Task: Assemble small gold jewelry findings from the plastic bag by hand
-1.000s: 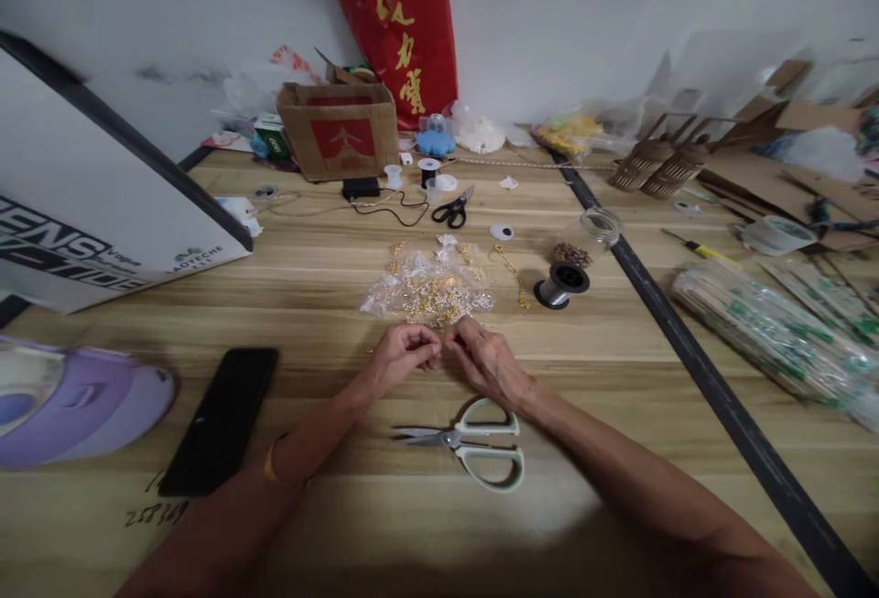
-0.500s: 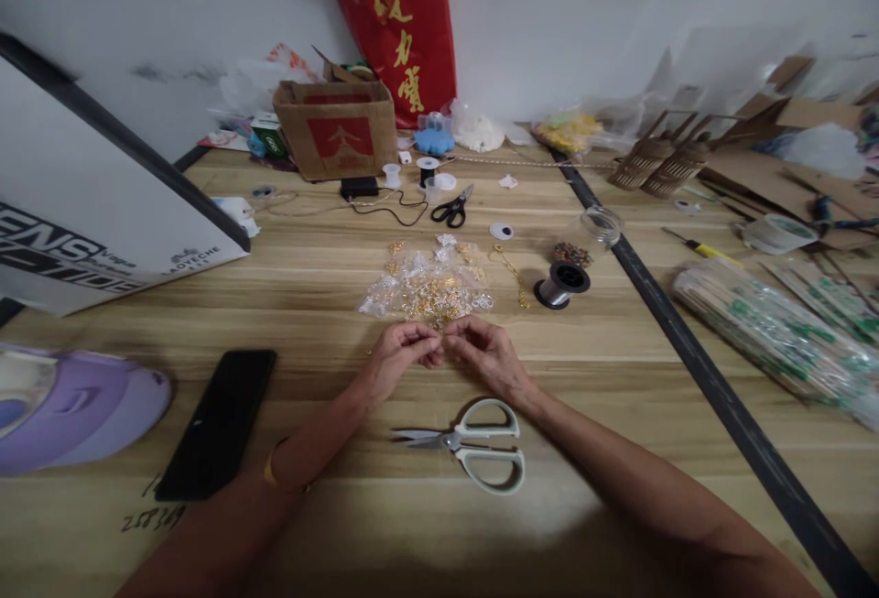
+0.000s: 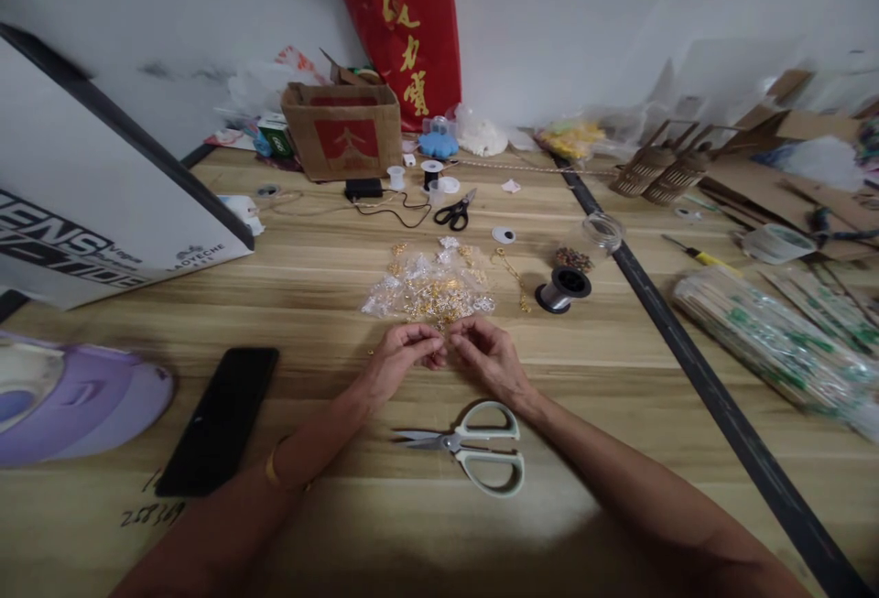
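My left hand [image 3: 404,355] and my right hand [image 3: 486,355] meet fingertip to fingertip on the wooden table [image 3: 330,305]. Both are curled in a pinch around something too small to make out. Just beyond them lies a heap of small clear bags with gold jewelry parts [image 3: 429,285]. White-handled scissors [image 3: 473,444] lie shut between my forearms, close to my right wrist. A gold bracelet sits on my left wrist.
A black phone [image 3: 221,419] lies at the left, beside a purple object [image 3: 75,401]. A wire spool [image 3: 563,288], a bead jar [image 3: 591,239], black scissors [image 3: 454,210], a cardboard box [image 3: 343,131], a red bag [image 3: 405,26] and a bundle of sticks [image 3: 775,332] stand further out.
Both hands stay pinched together at almost the same spot, with only slight finger shifts. The camera view drifted a little.
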`<control>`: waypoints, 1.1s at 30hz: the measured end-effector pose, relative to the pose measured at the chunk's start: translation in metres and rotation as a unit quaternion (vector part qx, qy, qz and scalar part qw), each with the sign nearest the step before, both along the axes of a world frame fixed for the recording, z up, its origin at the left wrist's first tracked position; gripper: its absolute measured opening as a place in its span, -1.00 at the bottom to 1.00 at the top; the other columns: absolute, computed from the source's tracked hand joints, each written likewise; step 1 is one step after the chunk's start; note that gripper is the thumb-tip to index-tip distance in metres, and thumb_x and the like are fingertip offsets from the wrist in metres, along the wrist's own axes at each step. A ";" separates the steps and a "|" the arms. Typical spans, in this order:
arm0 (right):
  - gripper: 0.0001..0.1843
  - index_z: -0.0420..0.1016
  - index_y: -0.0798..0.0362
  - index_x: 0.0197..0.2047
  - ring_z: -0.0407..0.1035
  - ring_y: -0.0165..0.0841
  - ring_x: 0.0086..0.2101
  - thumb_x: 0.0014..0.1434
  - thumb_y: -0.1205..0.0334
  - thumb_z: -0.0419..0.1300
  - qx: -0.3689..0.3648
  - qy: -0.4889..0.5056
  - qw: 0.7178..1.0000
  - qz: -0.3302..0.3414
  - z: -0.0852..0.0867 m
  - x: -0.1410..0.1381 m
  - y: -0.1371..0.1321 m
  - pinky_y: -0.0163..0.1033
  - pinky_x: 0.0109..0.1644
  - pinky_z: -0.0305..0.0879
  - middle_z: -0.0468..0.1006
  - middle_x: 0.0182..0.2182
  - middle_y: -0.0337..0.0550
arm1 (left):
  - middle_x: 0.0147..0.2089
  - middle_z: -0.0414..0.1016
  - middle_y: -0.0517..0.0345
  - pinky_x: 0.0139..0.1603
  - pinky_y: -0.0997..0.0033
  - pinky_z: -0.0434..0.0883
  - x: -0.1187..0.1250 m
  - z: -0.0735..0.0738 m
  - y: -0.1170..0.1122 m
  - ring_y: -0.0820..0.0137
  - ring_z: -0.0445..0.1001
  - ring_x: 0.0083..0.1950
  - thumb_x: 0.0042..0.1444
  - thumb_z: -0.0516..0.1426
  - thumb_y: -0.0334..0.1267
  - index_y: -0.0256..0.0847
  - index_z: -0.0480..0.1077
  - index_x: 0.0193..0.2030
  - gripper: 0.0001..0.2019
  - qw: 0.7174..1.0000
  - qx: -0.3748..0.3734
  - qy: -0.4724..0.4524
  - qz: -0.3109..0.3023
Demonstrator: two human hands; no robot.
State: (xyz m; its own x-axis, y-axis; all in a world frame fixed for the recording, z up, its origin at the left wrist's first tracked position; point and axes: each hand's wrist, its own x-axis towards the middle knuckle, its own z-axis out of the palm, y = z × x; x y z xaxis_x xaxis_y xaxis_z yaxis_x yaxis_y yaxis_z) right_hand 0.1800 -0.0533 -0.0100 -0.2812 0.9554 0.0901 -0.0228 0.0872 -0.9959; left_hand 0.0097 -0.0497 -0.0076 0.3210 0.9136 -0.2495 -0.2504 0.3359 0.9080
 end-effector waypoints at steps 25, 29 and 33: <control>-0.83 0.44 0.08 -0.27 0.36 -0.36 -0.33 0.26 0.21 0.07 0.245 -0.171 0.954 -0.017 0.003 0.006 0.001 -0.27 -0.26 0.33 0.46 -0.37 -0.11 | -0.45 0.51 0.14 -0.43 0.50 0.40 0.000 0.001 -0.001 0.48 0.48 -0.49 -0.19 0.34 -0.13 -0.35 0.44 -0.39 -0.67 0.999 -0.029 -0.008 -0.015; -0.82 0.42 0.07 -0.16 0.38 -0.33 -0.20 0.28 0.29 0.00 0.352 -0.295 0.888 -0.015 0.002 0.011 0.001 -0.25 -0.17 0.37 0.40 -0.17 0.00 | -0.48 0.49 0.15 -0.43 0.52 0.40 -0.001 0.003 -0.001 0.47 0.48 -0.48 -0.12 0.28 -0.09 -0.34 0.40 -0.42 -0.69 0.997 0.025 0.063 -0.036; -0.79 0.37 0.09 -0.08 0.39 -0.31 -0.15 0.29 0.34 -0.03 0.401 -0.377 0.834 0.025 0.000 0.013 -0.001 -0.28 -0.20 0.40 0.37 -0.02 0.07 | -0.54 0.46 0.15 -0.44 0.51 0.40 -0.003 -0.003 0.001 0.48 0.44 -0.51 -0.03 0.22 -0.15 -0.33 0.37 -0.47 -0.75 0.983 0.094 0.145 -0.067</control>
State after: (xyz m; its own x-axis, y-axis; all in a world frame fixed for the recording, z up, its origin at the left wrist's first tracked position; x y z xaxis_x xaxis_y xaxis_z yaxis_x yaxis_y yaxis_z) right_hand 0.1934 -0.0543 -0.0096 -0.5841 0.6579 0.4754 0.5603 0.7505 -0.3503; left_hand 0.0065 -0.0488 -0.0108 0.3822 0.9066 -0.1788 0.0637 0.1672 0.9839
